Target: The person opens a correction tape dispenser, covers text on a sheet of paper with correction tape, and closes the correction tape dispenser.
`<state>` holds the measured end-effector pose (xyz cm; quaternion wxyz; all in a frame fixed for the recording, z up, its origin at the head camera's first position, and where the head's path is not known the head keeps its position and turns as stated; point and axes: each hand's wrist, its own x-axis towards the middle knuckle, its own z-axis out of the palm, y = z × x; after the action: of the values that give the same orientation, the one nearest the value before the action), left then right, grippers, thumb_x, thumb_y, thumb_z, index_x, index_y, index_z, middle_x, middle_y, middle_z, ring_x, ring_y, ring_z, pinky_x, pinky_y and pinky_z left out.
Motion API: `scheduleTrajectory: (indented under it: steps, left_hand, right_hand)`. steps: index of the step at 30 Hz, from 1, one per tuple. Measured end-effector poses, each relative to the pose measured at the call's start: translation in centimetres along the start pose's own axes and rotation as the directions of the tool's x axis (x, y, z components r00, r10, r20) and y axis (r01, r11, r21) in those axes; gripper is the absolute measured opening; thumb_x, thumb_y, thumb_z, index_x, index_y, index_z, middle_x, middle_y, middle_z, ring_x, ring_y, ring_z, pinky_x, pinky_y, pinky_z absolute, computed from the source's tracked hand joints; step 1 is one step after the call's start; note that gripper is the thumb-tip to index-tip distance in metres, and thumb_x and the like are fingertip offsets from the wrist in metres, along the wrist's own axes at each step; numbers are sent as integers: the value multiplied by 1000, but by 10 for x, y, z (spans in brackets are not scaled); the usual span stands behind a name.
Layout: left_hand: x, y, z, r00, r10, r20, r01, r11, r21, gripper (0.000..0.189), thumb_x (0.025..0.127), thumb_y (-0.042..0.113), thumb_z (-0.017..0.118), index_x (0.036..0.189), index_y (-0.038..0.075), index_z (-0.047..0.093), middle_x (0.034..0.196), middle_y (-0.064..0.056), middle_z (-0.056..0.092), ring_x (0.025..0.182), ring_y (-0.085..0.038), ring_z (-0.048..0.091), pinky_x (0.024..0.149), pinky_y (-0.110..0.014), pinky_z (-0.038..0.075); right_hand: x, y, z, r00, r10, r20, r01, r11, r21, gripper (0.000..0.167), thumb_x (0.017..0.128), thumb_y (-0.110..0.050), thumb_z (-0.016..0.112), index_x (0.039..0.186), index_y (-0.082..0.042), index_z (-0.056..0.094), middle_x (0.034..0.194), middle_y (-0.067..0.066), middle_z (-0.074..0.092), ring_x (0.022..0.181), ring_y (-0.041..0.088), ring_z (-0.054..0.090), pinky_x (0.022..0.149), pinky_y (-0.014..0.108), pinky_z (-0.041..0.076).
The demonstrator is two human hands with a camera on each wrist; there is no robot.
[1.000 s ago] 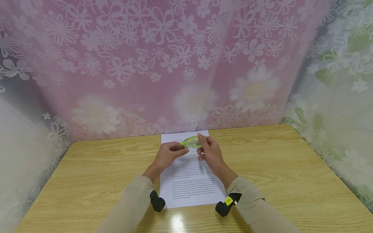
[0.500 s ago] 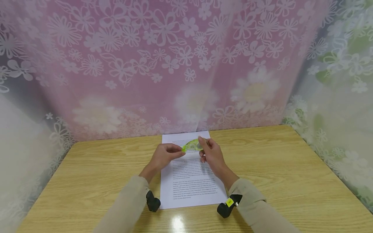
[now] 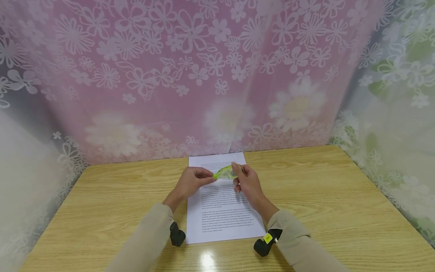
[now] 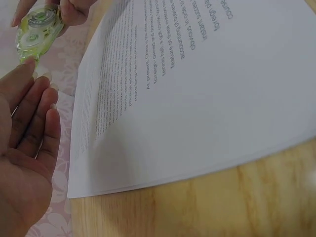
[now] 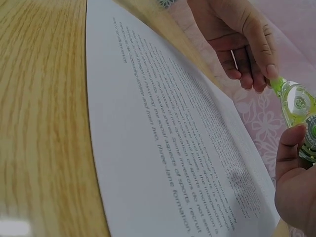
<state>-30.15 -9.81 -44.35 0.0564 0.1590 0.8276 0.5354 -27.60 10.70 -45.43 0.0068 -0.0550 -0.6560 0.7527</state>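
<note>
A see-through green correction tape dispenser (image 3: 225,172) is held above the printed paper (image 3: 221,215) in the head view. My right hand (image 3: 250,186) grips its wide rear end, thumb on top. At the narrow front end, my left hand (image 3: 188,183) pinches the bright green tip (image 5: 277,85) between thumb and forefinger. The left wrist view shows the other fingers of the left hand (image 4: 29,143) extended together below the thumb. Round reels show through the dispenser's clear body (image 4: 38,30). My right fingers partly hide its rear.
The paper, which looks like more than one sheet, lies on a wood-grain table (image 3: 129,196). A pink floral curtain (image 3: 170,94) hangs along the table's back edge, with pale floral curtains at both sides. Black wrist cameras (image 3: 177,234) sit on both sleeves.
My left hand has closed in on the dispenser's tip and pinches it. The dispenser and right hand have come down slightly toward me.
</note>
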Motion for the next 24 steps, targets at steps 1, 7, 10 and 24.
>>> scheduleTrajectory:
  steps: [1,7,10,24]
  left_hand:
    - [0,0,0,1000,-1,0,1,1000,2,18,80,23,79,93,10,77,88,2,71,81,-14,65,72,-30,53]
    - [1,0,-1,1000,0,-3,0,1000,-3,18,81,23,78,93,10,77,91,1,71,81,-14,65,72,-30,53]
    - [1,0,0,1000,7,-8,-7,1000,-7,19,81,24,78,93,10,77,93,0,71,80,-15,64,72,-31,53]
    - [-3,-4,4,997,15,-80,-22,996,-87,25,82,20,77,101,4,74,89,-3,70,79,-20,65,71,-35,52]
  right_hand:
    - [0,1,0,1000,0,-2,0,1000,0,42,90,-45,63,91,-5,48,70,3,47,54,10,45,41,19,37]
    - [-1,2,0,1000,-7,1,7,1000,-5,43,90,-45,63,94,-4,50,70,4,46,51,10,44,41,20,38]
    - [-2,2,0,1000,-3,5,3,1000,-22,45,90,-47,62,97,-4,51,70,5,47,50,10,44,41,20,38]
    - [-5,1,-7,998,-50,32,54,984,-168,47,94,-49,55,106,-4,61,73,9,52,60,16,48,46,22,39]
